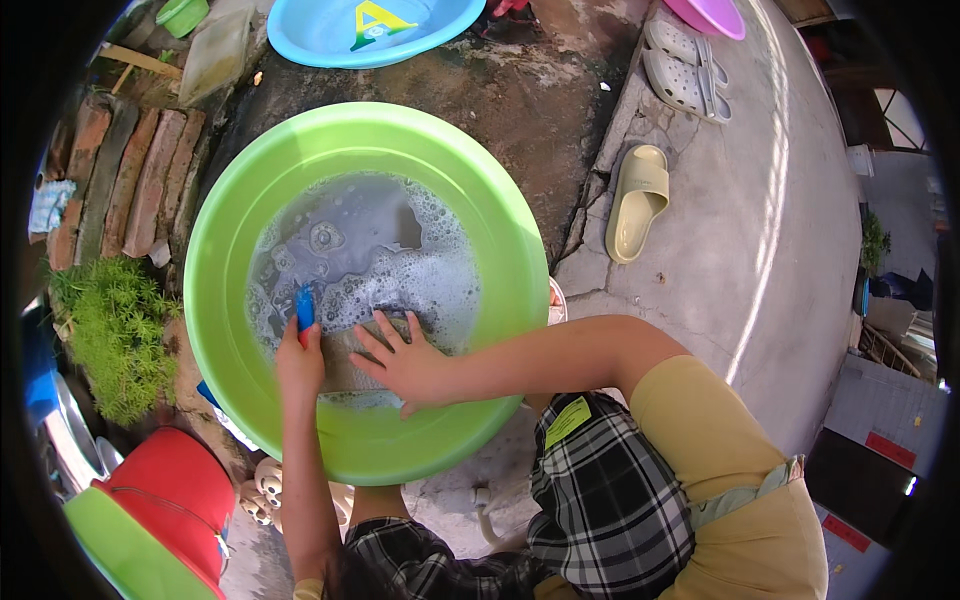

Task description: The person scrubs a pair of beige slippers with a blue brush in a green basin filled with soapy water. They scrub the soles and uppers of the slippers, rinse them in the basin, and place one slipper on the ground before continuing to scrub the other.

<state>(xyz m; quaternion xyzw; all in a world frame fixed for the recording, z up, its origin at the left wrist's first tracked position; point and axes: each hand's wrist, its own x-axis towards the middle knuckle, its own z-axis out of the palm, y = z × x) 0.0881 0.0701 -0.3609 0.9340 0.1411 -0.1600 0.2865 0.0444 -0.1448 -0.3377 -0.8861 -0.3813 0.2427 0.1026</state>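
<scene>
A large light-green basin (230, 190) stands before me, with grey, foamy soapy water (350, 240) in it. In my left hand (300, 362), at the near left of the water, is a slim blue object with a red end (305, 306); its far tip meets the suds and its kind does not show. My right hand (412, 368) lies with fingers spread on a flat greyish-beige piece (345, 368), partly under water and foam. That piece's full shape is hidden.
A blue basin (300, 40) stands beyond. Right of the green basin are a beige slide sandal (638, 205) and light clogs (685, 80). At left are stacked bricks (150, 180), a green plant (120, 335) and a red bucket (175, 490).
</scene>
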